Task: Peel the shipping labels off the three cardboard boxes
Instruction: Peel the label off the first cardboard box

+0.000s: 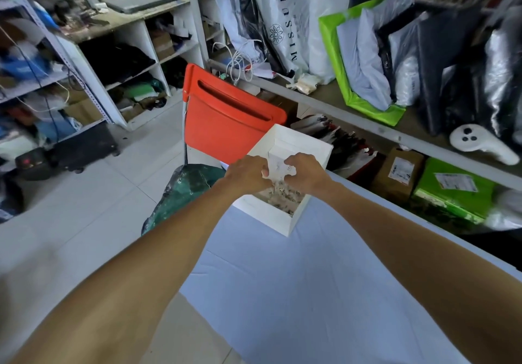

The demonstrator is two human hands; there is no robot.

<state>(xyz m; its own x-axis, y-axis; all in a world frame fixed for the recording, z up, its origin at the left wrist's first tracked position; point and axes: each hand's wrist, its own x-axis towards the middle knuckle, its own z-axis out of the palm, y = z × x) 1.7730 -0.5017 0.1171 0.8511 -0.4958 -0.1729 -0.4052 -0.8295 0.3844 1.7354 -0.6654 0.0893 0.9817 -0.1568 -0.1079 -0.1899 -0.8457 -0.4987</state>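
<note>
Clothed table (pixel 310 293), one box (pixel 271 219), left hand (pixel 248 174), right hand (pixel 308 175) (two), fingers (pixel 264 169) pinching one label (pixel 278 162).

Box (pixel 268 218) stands on table (pixel 310 293), chair (pixel 226 120) behind.

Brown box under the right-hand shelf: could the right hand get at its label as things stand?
Probably, once freed. The right hand is pinching the label on the white box. The brown box sits beyond the table, below the shelf, its labelled face showing with nothing in front.
</note>
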